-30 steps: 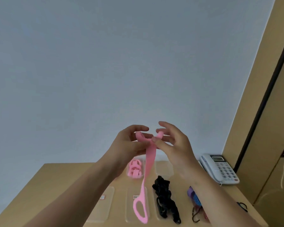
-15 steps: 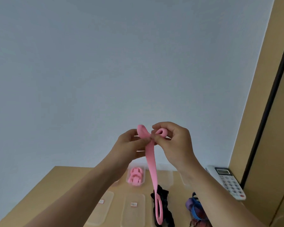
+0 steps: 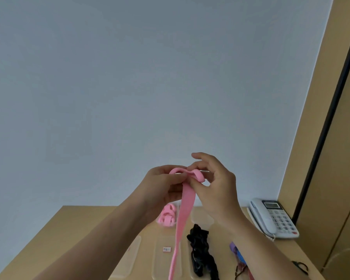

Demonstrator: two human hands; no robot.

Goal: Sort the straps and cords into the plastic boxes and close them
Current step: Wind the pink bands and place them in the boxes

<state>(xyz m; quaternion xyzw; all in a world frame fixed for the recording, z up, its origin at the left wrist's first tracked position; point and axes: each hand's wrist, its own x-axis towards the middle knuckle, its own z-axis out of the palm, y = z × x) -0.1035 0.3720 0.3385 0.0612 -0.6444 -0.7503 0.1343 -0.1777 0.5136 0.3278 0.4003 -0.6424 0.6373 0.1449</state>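
Both hands raised over the wooden desk (image 3: 73, 225). Left hand (image 3: 162, 184) and right hand (image 3: 214, 186) each pinch the looped top of a pink strap (image 3: 185, 209); its long axis runs vertical, tail hanging down past the bottom edge. Small label (image 3: 167, 249) on a clear lid (image 3: 160, 265), writing unreadable. Box with pink straps (image 3: 166, 217) behind. Black strap pile (image 3: 200, 253) just right of the tail, blue-striped cord bundle (image 3: 239, 257), grey desk phone (image 3: 273, 218) far right.

We lose the long pink fabric strap (image 3: 185, 215) at the bottom edge; the small white label (image 3: 166, 249) beside it is unreadable.
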